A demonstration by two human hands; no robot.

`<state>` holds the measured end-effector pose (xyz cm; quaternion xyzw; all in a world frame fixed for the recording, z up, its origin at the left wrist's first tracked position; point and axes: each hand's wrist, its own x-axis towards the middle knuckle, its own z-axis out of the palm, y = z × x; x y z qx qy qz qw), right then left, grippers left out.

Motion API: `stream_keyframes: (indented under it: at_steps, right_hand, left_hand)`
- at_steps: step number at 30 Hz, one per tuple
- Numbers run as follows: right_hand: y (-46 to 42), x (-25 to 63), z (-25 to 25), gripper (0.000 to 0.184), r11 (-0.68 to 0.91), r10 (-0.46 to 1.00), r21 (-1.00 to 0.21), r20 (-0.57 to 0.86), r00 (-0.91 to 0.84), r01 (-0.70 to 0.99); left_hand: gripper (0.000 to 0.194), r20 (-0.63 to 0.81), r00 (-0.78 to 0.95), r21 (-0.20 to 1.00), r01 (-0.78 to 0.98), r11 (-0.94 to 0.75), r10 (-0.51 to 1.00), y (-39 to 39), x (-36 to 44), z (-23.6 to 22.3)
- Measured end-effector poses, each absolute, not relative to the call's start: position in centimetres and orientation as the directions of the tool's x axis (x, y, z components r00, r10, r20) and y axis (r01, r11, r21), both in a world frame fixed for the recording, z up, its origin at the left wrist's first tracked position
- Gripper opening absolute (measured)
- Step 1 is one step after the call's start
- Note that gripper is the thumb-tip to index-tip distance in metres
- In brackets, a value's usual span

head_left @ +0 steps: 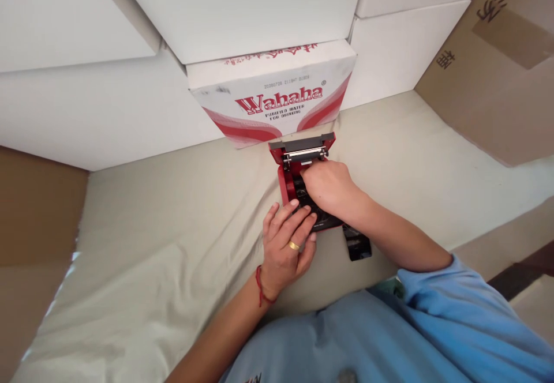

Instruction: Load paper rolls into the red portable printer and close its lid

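A small red and black case-like device [284, 186] stands on the cloth with its lid [303, 141] raised at the back. A metal bar and a dark roller show under the lid, and glossy black material [300, 186] lies inside. My right hand [331, 186] reaches into the device from the right, curled and knuckles up; its fingertips are hidden. Across the front left edge rests my left hand [285, 244], its fingers stretched out on the black front part. A flat glossy black piece [358, 243] lies on the cloth beside the front right corner, partly under my right forearm.
A white and red Wahaha water carton [277, 97] stands right behind the device. White boxes [130, 106] are stacked along the back. Brown cartons stand at the left [38, 210] and right [497, 77]. Wrinkled beige cloth [164, 244] covers the work surface.
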<state>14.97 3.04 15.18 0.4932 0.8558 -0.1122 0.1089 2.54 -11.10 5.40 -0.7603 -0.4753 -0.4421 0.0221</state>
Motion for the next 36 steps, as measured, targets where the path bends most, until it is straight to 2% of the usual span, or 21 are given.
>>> stream_keyframes:
  at_steps: [4, 7, 9, 11, 13, 15, 20, 22, 28, 32, 36]
  right_hand:
    - [2.9, 15.1, 15.3, 0.03, 0.476, 0.824, -0.097, -0.298, -0.482, 0.874]
    - [2.3, 16.7, 15.9, 0.024, 0.519, 0.775, -0.253, -0.262, -0.575, 0.816]
    - [1.9, 18.3, 16.3, 0.029, 0.498, 0.792, -0.439, -0.12, -0.599, 0.748]
    - [2.0, 19.8, 16.3, 0.041, 0.431, 0.881, -0.585, 0.108, -0.461, 0.687]
    - [2.6, 20.8, 15.9, 0.051, 0.381, 0.924, -0.649, 0.299, -0.239, 0.659]
    - [3.5, 21.1, 15.1, 0.052, 0.372, 0.914, -0.655, 0.38, -0.138, 0.658]
    - [4.4, 21.0, 13.3, 0.048, 0.531, 0.847, -0.654, 0.392, -0.359, 0.539]
    - [3.5, 21.4, 13.1, 0.046, 0.572, 0.819, -0.665, 0.427, -0.383, 0.48]
    - [-0.5, 23.9, 12.4, 0.041, 0.559, 0.816, -0.678, 0.348, -0.462, 0.477]
    - [-2.8, 24.5, 11.1, 0.032, 0.56, 0.803, -0.688, 0.313, -0.507, 0.461]
    - [-4.5, 23.3, 10.9, 0.036, 0.522, 0.841, -0.64, 0.276, -0.466, 0.563]
  left_hand:
    - [0.04, 0.697, 0.147, 0.372, 0.763, -0.529, 0.702, -11.1, 2.8, 5.3]
    - [0.036, 0.699, 0.157, 0.34, 0.785, -0.518, 0.697, -11.1, 2.7, 5.3]
    - [0.035, 0.693, 0.175, 0.322, 0.792, -0.518, 0.699, -11.2, 2.5, 5.4]
    - [0.035, 0.691, 0.194, 0.307, 0.793, -0.526, 0.696, -11.3, 2.4, 5.4]
    - [0.035, 0.694, 0.211, 0.29, 0.793, -0.536, 0.688, -11.4, 2.2, 5.4]
    - [0.036, 0.695, 0.219, 0.279, 0.796, -0.537, 0.685, -11.5, 2.2, 5.4]
    - [0.039, 0.686, 0.241, 0.251, 0.807, -0.534, 0.687, -11.6, 2.3, 5.5]
    - [0.04, 0.691, 0.242, 0.243, 0.809, -0.535, 0.681, -11.7, 2.4, 5.5]
    - [0.05, 0.718, 0.186, 0.265, 0.818, -0.51, 0.671, -11.9, 2.5, 4.9]
    - [0.048, 0.719, 0.193, 0.246, 0.828, -0.504, 0.668, -11.8, 2.4, 4.7]
    - [0.046, 0.717, 0.212, 0.254, 0.807, -0.533, 0.664, -11.6, 2.2, 4.9]
